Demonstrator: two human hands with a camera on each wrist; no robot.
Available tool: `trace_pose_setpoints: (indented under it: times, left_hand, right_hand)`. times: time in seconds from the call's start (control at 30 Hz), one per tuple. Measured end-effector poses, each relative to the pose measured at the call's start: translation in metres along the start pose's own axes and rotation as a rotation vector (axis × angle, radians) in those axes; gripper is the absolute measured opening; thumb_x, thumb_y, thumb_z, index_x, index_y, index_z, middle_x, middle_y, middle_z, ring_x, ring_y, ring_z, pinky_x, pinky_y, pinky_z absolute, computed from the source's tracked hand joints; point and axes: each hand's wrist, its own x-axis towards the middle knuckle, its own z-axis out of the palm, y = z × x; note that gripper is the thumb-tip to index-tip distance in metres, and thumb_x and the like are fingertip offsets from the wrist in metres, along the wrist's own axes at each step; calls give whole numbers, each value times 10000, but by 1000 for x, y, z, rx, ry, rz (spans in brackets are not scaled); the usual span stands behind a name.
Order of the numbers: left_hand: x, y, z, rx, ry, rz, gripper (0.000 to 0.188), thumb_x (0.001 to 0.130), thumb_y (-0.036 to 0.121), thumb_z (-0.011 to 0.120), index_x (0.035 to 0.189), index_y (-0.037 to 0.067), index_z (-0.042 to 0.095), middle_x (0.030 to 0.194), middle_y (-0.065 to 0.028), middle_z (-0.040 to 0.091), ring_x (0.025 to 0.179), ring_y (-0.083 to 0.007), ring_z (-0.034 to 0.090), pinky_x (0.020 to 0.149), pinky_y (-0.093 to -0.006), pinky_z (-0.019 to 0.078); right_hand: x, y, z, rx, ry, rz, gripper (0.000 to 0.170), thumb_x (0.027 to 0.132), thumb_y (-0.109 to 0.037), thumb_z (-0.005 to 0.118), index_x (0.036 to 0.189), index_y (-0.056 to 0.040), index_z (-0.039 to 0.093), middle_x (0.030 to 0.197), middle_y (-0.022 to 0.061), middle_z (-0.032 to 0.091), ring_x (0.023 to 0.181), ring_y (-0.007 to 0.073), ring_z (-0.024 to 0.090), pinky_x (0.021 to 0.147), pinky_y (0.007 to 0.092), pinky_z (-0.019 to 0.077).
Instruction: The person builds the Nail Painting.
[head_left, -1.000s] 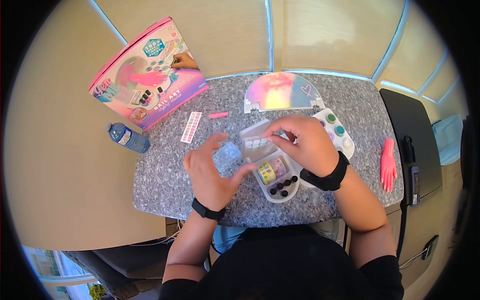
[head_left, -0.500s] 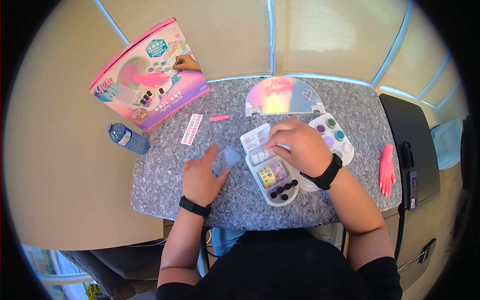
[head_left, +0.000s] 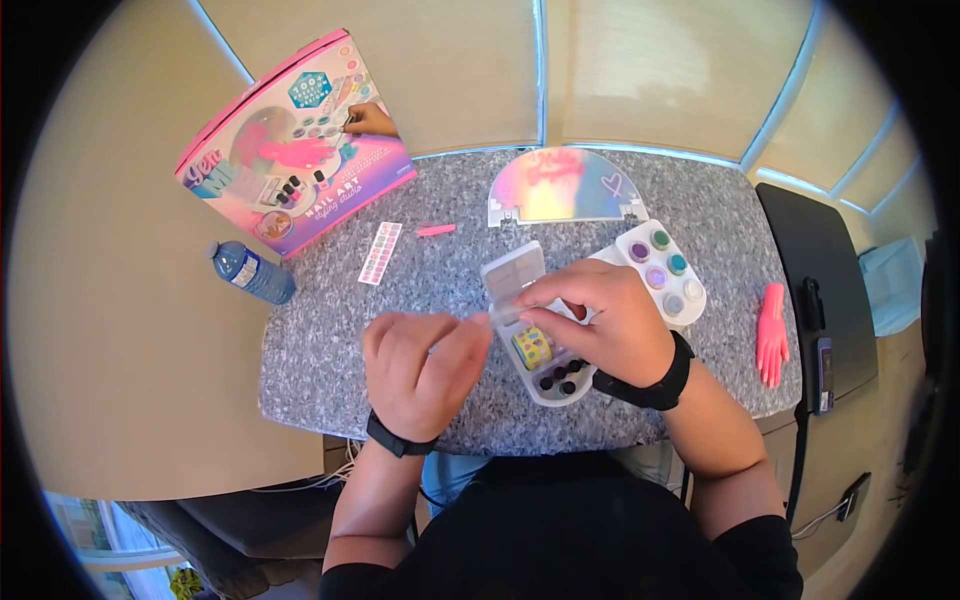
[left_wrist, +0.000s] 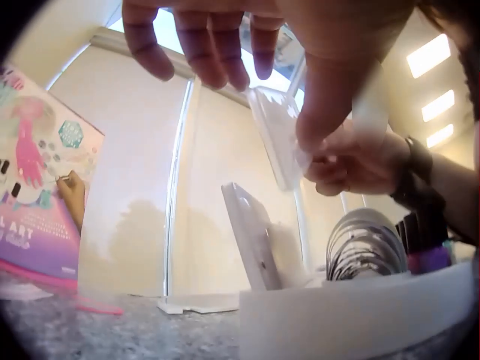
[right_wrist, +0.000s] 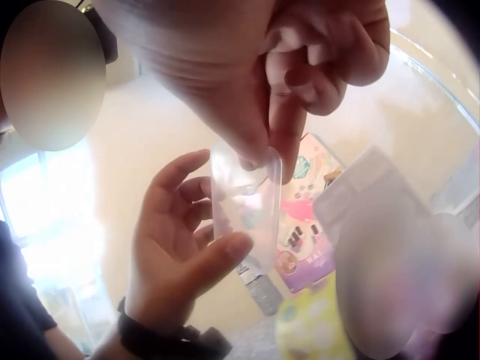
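Observation:
Above the white organizer tray (head_left: 575,397), a small clear plastic case (right_wrist: 247,214) is raised between both hands. My left hand (head_left: 425,365) grips its side between thumb and fingers. At its upper end in the right wrist view, my right hand (head_left: 600,310) pinches with thumb and forefinger. Anything tiny inside that pinch is hidden. Below the hands, the tray carries a yellow patterned roll of tape (head_left: 532,347) and several black-capped bottles (head_left: 568,388). Its translucent compartment lid (head_left: 513,270) stands raised behind the fingers.
A white palette (head_left: 625,245) with several colored pots adjoins the tray. Behind stands a half-round iridescent panel (head_left: 555,190). To the left are a nail art box (head_left: 300,150), a water bottle (head_left: 252,272), a sticker sheet (head_left: 380,253) and a pink clip (head_left: 436,230); a pink model hand (head_left: 772,335) lies right.
My left hand has reached the clear case on the table, picked it up and brought it rightward to my right hand. My right hand has come slightly lower, to the case.

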Motion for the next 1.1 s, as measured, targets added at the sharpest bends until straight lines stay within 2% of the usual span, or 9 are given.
trace_pose_setpoints:
  times: [0.07, 0.13, 0.17, 0.23, 0.4, 0.5, 0.63, 0.8, 1.1]
  left_hand:
    - [0, -4, 3, -30, -15, 10, 691, 737, 166, 1044, 1348, 84, 733, 1304, -119, 755, 1036, -319, 706, 909, -475, 529]
    - [0, -12, 1, -32, -33, -226, 665, 768, 173, 1032, 1356, 92, 730, 1282, -124, 752, 1017, -344, 700, 953, -489, 553]
    - [0, -20, 1, -30, -34, -229, 665, 768, 173, 1032, 1356, 92, 730, 1282, -124, 752, 1017, -344, 700, 953, -489, 553]
    - [-4, -47, 4, 10, -139, -465, 602, 866, 220, 976, 1390, 84, 714, 1291, -157, 751, 1149, -377, 715, 998, -513, 551]
    - [-29, -143, 22, 184, -362, -514, 599, 932, 299, 922, 1440, 88, 684, 1306, -184, 779, 1181, -413, 742, 997, -532, 575]
    - [-37, -173, 30, 266, -502, -552, 586, 952, 340, 898, 1440, 90, 691, 1273, -177, 809, 1163, -418, 766, 994, -541, 588]
    - [-32, -178, 32, 263, -665, -655, 531, 962, 365, 893, 1389, 100, 723, 1263, -150, 829, 1165, -392, 784, 986, -516, 611]
    - [-44, -186, 38, 100, -637, -677, 540, 922, 302, 938, 1379, 106, 728, 1264, -144, 837, 1161, -375, 800, 969, -505, 626]
    - [-41, -185, 36, -51, -657, -766, 554, 880, 131, 950, 1388, 121, 729, 1226, -107, 838, 1160, -327, 797, 993, -481, 623]
  right_hand:
    - [1, 11, 1, -55, 47, -114, 170, 943, -189, 891, 1091, -112, 860, 1009, 71, 832, 928, 306, 757, 774, 421, 593]
    - [4, 24, -6, -235, 101, -278, 112, 963, -144, 834, 1069, -116, 861, 1012, 61, 836, 948, 305, 762, 795, 429, 608]
    - [4, 30, -8, -234, 99, -279, 112, 963, -144, 834, 1069, -116, 861, 1012, 61, 836, 948, 305, 762, 795, 429, 608]
    - [3, 39, -14, -384, 75, -244, 129, 952, -112, 798, 1060, -128, 868, 1024, 44, 841, 964, 298, 763, 829, 433, 618]
    - [4, 55, -6, -374, 60, -265, 155, 912, -102, 807, 1040, -151, 879, 1026, 7, 849, 951, 284, 752, 836, 419, 621]
    - [4, 52, -7, -465, 51, -268, 163, 896, -101, 809, 1030, -157, 884, 1018, -4, 851, 930, 268, 737, 823, 408, 620]
    - [6, 47, -10, -536, 80, -274, 184, 875, -101, 805, 1029, -160, 886, 1004, -13, 846, 937, 240, 725, 816, 389, 615]
    - [6, 50, -1, -564, 39, -367, 201, 872, -103, 800, 1049, -157, 879, 1005, -22, 833, 947, 232, 725, 802, 381, 617]
    - [0, 48, 11, -442, 40, -262, 179, 881, -84, 816, 1036, -158, 867, 1008, -12, 824, 962, 256, 736, 815, 400, 624]
